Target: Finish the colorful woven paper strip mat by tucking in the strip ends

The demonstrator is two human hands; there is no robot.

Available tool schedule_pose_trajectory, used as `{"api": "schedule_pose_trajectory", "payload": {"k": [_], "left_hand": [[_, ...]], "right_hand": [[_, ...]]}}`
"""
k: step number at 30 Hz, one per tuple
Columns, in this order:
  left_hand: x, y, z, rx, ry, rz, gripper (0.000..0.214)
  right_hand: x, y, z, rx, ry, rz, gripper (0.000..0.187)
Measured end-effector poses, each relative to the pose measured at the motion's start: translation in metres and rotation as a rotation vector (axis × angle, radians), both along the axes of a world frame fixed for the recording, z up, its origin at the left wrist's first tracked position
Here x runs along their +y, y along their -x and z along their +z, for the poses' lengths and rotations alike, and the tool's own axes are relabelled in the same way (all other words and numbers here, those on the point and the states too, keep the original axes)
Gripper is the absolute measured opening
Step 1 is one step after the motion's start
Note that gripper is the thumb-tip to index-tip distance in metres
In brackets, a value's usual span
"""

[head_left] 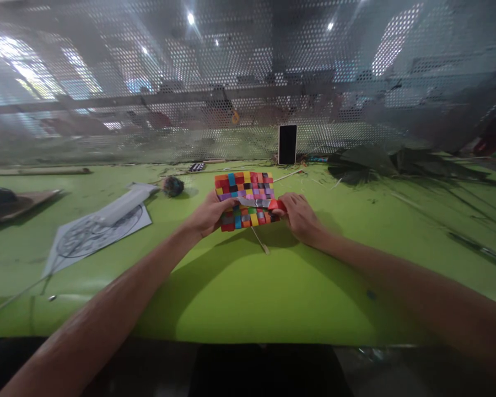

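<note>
A small woven mat of many coloured squares (244,190) is held up over the green table (248,292). My left hand (210,214) is closed on its left edge. My right hand (300,216) is closed on the red handle of a knife (259,203), whose grey blade lies across the mat's face, pointing left. A thin pale stick (259,241) lies on the table just below the mat.
A printed paper sheet (97,231) with a rolled white piece lies at the left. A dark ball (173,186) sits behind it. A phone (287,144) stands upright against the perforated screen. Dark palm leaves (380,162) are spread at the back right.
</note>
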State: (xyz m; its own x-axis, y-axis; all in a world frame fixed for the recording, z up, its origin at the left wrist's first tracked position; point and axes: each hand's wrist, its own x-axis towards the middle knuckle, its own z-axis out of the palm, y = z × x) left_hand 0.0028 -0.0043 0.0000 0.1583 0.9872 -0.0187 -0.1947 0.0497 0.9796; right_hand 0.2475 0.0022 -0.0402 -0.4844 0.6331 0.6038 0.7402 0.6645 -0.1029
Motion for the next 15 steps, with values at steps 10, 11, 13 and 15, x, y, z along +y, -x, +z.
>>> {"api": "schedule_pose_trajectory", "payload": {"k": [10, 11, 13, 15], "left_hand": [[-0.0013, 0.0021, 0.0008, 0.038, -0.063, -0.017, 0.024], [-0.002, 0.002, 0.0019, 0.041, -0.073, -0.017, 0.025], [-0.003, 0.002, 0.0038, 0.045, -0.089, -0.022, 0.027], [-0.0029, 0.0025, 0.0046, 0.05, -0.097, -0.028, 0.029]], "right_hand": [[0.0001, 0.0007, 0.0012, 0.002, -0.036, 0.023, 0.045], [-0.0001, 0.0008, 0.0015, -0.001, -0.042, 0.024, 0.045], [-0.0006, 0.0009, 0.0019, -0.006, -0.049, 0.023, 0.044], [-0.0011, 0.0007, 0.0021, -0.013, -0.043, 0.017, 0.043]]}}
